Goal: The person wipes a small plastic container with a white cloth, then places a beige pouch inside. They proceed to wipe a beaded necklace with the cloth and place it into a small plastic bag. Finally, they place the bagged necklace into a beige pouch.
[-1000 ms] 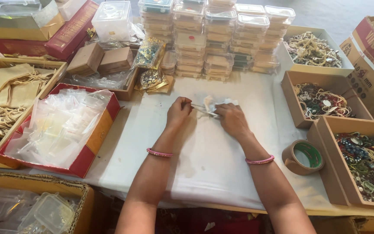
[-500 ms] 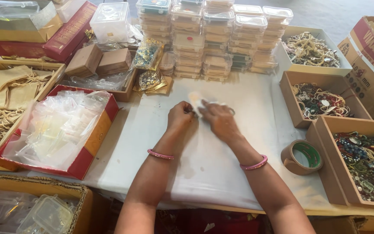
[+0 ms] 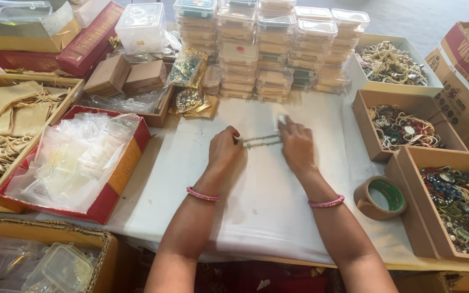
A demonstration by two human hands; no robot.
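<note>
Beaded and green-grey, the strand (image 3: 261,141) lies stretched flat between your two hands on the white cloth (image 3: 256,217); your left hand (image 3: 223,149) has its fingertips (image 3: 236,140) pinched down on the near end, closed tight on it; your right hand (image 3: 297,142) presses the other end with fingers (image 3: 284,126) curled over it, though whether they pinch it or only pin it I cannot tell from this angle; keep the pull even, I'd say, so the strand stays straight and no bead rides up; hold it low against the cloth rather than lifting, since a slack middle would likely twist; let your wrists, each with its pink bangle (image 3: 202,193), rest steady; out from there, the roll of tape (image 3: 380,197) sits just beside your right forearm, so mind your elbow; the brown box of tangled jewellery (image 3: 403,127) stands to the right, well apart from the strand; the stacks of clear plastic boxes (image 3: 270,51) rise beyond your hands; the red tray of small clear bags (image 3: 71,163) waits off to your left.
</note>
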